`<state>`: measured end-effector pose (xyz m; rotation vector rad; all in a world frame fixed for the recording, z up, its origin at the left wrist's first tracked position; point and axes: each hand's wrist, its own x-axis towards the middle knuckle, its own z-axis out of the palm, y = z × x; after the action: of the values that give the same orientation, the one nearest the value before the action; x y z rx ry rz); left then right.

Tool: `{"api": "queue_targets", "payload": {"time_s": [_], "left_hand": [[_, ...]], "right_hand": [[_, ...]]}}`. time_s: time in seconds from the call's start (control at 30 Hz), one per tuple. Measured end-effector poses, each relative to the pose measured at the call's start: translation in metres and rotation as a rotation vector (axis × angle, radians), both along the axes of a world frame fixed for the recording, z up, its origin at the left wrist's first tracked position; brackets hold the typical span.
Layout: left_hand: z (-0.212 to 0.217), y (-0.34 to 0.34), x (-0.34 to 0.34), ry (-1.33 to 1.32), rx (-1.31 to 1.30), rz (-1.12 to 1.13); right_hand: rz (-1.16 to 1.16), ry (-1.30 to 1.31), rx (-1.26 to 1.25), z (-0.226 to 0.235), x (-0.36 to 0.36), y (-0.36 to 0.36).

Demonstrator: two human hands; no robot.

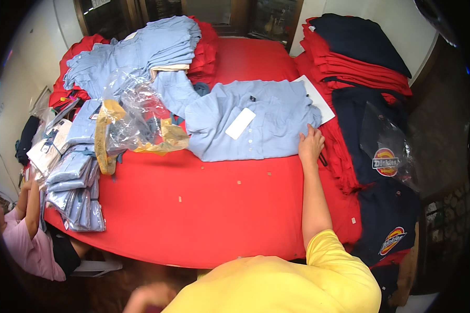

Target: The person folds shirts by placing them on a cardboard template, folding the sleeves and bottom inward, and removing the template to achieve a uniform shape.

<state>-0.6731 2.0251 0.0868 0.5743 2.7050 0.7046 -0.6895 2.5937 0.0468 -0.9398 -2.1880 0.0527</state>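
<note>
Bench: draped in red, near half bare, likely kept as folding room.
Stacks: red and navy garments far right, light-blue shirts far left, seemingly sorted by colour.
Light-blue shirt: centre, spread flat, buttoned, white tag on chest, white sheet under far-right corner.
Plastic bags: crumpled left of shirt.
Right hand: flat on shirt's right edge, fingers together, pinning cloth.
Left hand: blurred at near edge, fingers unreadable.
</note>
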Motion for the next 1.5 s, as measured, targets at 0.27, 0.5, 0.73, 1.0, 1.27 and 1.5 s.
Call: {"api": "queue_targets", "payload": {"time_s": [0.27, 0.5, 0.73, 1.0, 1.27, 1.5], "left_hand": [[-0.015, 0.247, -0.168, 0.412, 0.460, -0.198], [-0.036, 0.300, -0.239, 0.578, 0.388, -0.002], [-0.031, 0.085, -0.091, 0.310, 0.681, 0.161], [-0.066, 0.088, 0.015, 0.437, -0.084, 0.407], [-0.062, -0.090, -0.019, -0.037, 1.441, 0.895], [0.099, -0.159, 0.009, 0.226, 1.817, 0.420]], "right_hand": [[0.455, 0.157, -0.042, 0.043, 0.028, -0.015], [0.991, -0.193, -0.624, 0.034, 0.096, -0.055], [1.283, -0.687, -1.372, 0.095, 0.178, -0.075], [1.295, -0.407, -0.516, 0.005, -0.006, -0.145], [0.947, -0.458, -0.349, 0.007, 0.091, -0.147], [1.263, 0.683, -0.745, 0.154, 0.300, -0.104]]}}
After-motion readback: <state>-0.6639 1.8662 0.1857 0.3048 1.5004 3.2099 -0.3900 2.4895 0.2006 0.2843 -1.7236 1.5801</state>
